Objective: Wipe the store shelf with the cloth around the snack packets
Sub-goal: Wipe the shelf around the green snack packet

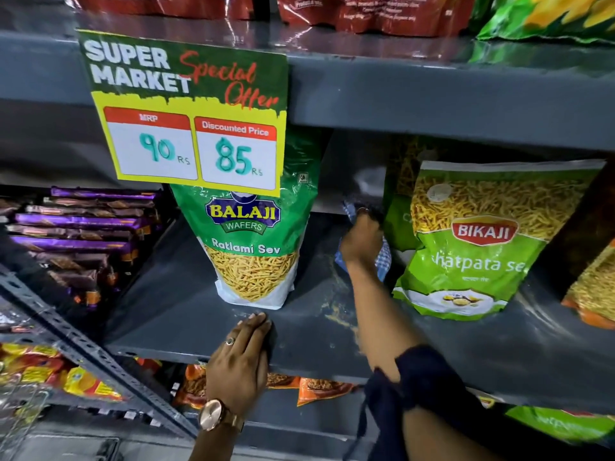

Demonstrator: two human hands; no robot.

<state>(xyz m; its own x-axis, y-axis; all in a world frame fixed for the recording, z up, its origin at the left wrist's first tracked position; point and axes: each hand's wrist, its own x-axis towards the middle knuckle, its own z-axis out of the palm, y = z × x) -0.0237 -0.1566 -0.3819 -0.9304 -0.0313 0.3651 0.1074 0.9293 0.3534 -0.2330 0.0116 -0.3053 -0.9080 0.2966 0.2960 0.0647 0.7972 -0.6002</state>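
Note:
A dark grey metal shelf (pixel 186 294) holds two upright snack packets. The green Balaji Ratlami Sev packet (pixel 253 241) stands left of centre. A light green Bikaji packet (pixel 472 247) leans at the right. Between them, deep on the shelf, my right hand (pixel 361 239) presses a blue-and-white checked cloth (pixel 384 257) onto the shelf surface. The cloth shows around and beyond the fingers. My left hand (pixel 244 357) rests flat over the shelf's front edge, fingers together, holding nothing; it wears a ring and a wristwatch. Yellowish crumbs (pixel 336 314) lie on the shelf near my right forearm.
A green and yellow price sign (pixel 189 111) hangs from the upper shelf (pixel 432 91), covering the Balaji packet's top. Purple wrapped bars (pixel 83 227) are stacked at the left. An orange packet (pixel 592 291) sits at the far right. More packets fill the shelf below (pixel 319 387).

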